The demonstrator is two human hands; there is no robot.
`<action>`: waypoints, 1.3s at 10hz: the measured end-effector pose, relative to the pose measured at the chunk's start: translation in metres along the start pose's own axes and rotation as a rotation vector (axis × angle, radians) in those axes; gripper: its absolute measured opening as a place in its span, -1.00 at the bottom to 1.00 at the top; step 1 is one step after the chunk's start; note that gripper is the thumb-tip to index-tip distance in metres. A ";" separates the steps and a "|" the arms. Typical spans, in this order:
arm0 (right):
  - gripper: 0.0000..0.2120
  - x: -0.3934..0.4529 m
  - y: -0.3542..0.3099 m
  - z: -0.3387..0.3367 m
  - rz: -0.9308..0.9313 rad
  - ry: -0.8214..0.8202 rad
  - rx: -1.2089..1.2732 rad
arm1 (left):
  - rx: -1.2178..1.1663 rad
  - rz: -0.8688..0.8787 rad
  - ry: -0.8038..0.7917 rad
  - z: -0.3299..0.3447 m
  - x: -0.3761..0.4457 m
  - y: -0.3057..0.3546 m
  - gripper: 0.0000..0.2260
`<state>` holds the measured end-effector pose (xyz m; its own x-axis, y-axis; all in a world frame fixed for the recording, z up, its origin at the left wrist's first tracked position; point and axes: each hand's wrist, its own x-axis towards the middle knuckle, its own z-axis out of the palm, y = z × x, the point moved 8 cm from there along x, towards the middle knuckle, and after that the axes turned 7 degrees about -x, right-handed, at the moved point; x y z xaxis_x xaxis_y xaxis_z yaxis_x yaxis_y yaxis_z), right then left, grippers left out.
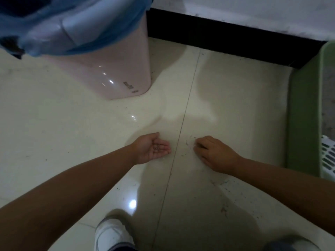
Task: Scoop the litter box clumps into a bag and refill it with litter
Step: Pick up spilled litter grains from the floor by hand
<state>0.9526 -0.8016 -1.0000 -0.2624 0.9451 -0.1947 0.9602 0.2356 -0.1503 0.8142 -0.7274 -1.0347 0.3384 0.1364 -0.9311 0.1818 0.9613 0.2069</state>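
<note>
Fingers [198, 144] of right hand [215, 154] curl on floor [72, 124] (left hand [154, 148] cupped upward).

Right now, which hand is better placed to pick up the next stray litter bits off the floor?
Right. The right hand lies palm down with fingertips at the scattered litter bits on the floor; the left hand is cupped palm up, already holding a few grains.

place: likely a home | cues: tiled floor [72, 124]; bag-lined bin [112, 57]; green litter box [304, 105]; dim view
</note>
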 end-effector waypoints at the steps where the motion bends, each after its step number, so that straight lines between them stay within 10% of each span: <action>1: -0.74 0.001 -0.001 0.001 0.026 -0.117 0.010 | -0.024 0.031 0.018 0.000 0.002 0.008 -0.34; 3: -0.70 0.004 0.001 0.012 0.022 -0.338 0.062 | 0.011 0.027 0.031 0.001 0.000 0.008 -0.47; 8: -0.87 -0.001 0.016 0.002 0.083 -0.052 0.038 | 0.019 0.040 0.018 0.001 -0.001 0.006 -0.57; 11: -0.90 0.005 0.017 0.006 0.189 -0.150 0.055 | 0.021 0.037 0.014 0.000 -0.001 0.006 -0.56; 13: -0.61 0.007 0.012 0.004 0.135 -0.118 -0.017 | 0.019 0.035 0.018 0.000 -0.002 0.005 -0.57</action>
<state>0.9618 -0.7930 -1.0070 -0.1390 0.9357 -0.3243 0.9887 0.1127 -0.0986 0.8145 -0.7224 -1.0322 0.3285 0.1737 -0.9284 0.1877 0.9513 0.2444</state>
